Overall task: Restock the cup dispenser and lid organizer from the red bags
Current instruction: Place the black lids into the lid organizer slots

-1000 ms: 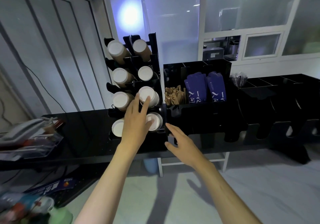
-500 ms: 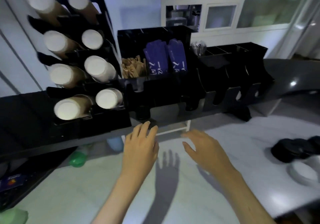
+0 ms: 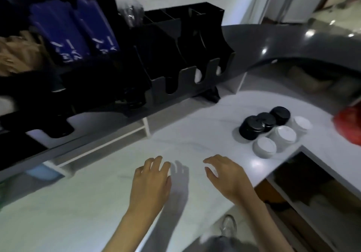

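Observation:
My left hand [image 3: 151,181] and my right hand [image 3: 227,175] hover over the white counter [image 3: 97,193], fingers loosely spread, holding nothing. To the right on the counter stand stacks of black lids [image 3: 262,123] and stacks of white lids [image 3: 283,134]. A red bag [image 3: 348,127] shows at the right edge, partly cut off. The black lid organizer [image 3: 187,60] with curved front slots sits on the raised dark shelf above, up and left of both hands. The cup dispenser is out of view.
Blue packets [image 3: 74,31] and brown wooden stirrers [image 3: 17,54] fill compartments at the upper left. The dark shelf [image 3: 293,43] curves round to the right. An open cabinet space [image 3: 312,193] lies below the counter's right edge.
The view has swung right, away from the cup dispenser. Both hands dropped from the dispenser to above the counter. The lid stacks and the red bag have come into view.

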